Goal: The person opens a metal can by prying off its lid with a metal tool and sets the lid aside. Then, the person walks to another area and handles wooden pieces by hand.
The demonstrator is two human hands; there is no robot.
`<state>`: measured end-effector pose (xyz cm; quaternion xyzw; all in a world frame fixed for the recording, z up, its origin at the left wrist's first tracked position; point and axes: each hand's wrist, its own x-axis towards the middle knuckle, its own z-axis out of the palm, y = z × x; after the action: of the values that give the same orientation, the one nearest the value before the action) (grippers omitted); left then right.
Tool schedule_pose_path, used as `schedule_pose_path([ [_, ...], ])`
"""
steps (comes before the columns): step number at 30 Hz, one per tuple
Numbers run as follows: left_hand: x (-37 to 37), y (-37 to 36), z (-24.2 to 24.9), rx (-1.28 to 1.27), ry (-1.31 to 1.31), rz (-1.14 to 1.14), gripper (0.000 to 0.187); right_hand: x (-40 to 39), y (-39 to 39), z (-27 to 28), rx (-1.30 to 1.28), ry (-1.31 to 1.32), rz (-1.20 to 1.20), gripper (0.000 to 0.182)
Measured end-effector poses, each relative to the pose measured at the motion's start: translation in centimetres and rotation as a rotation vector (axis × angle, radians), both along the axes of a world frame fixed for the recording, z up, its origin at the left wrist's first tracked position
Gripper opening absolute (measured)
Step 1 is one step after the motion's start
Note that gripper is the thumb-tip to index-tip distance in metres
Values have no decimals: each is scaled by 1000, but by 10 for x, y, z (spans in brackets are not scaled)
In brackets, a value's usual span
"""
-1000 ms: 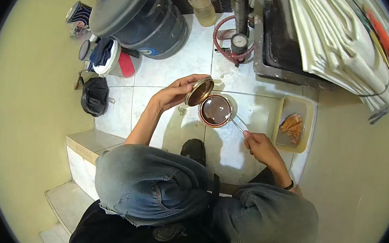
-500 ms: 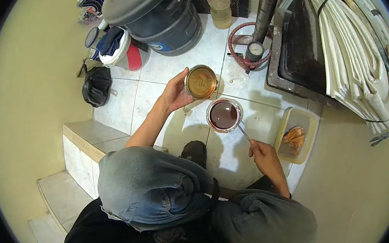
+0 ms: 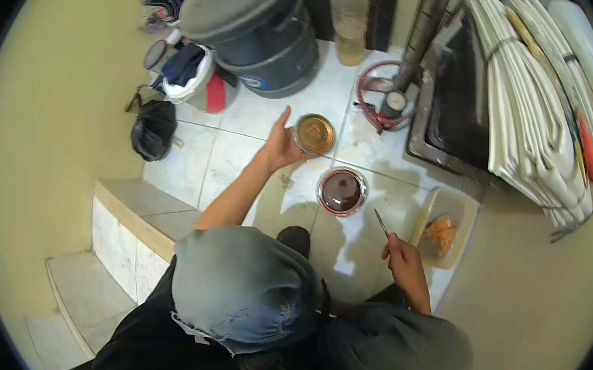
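Observation:
My left hand [image 3: 283, 150] holds a round gold-coloured can lid [image 3: 314, 134] by its edge, with the thumb pointing up and away from it. Just below the lid, an uncovered can [image 3: 342, 191] of dark reddish-brown liquid stands on the tiled floor. To the right of the can, my right hand [image 3: 406, 265] grips a thin metal tool [image 3: 381, 223]; its kind is not clear. The tool's tip points up and left, apart from the can's rim. Beside that hand is a pale plastic tub [image 3: 468, 228] with an orange-brown crumpled item [image 3: 440, 234] inside.
A big grey water jug [image 3: 252, 47], a bottle with a red cap [image 3: 348, 20], and a floor pump [image 3: 392, 103] stand at the back. Folded white sacks [image 3: 528, 114] lean at right against a black bin [image 3: 448, 145]. A black bag [image 3: 153, 130] and steps [image 3: 135, 220] are at left.
The tool in my right hand has come away from the can's rim, and its tip now points further up. My left hand still holds the lid. The whole view has shifted slightly.

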<state>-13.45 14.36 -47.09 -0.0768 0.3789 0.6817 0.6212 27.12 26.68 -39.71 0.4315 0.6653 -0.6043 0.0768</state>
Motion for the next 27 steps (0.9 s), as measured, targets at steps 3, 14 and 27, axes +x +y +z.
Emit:
schedule_pose_path([
  [3, -5, 3, -15, -152, 64, -1, 104, 9, -4, -12, 67, 126, -46, 65],
  [14, 12, -34, -2, -515, 1501, -392, 105, 30, 2, 2, -20, 59, -38, 61],
  [27, 104, -38, 6, -150, 1355, -697, 112, 67, 3, -6, -34, 63, -271, 63],
])
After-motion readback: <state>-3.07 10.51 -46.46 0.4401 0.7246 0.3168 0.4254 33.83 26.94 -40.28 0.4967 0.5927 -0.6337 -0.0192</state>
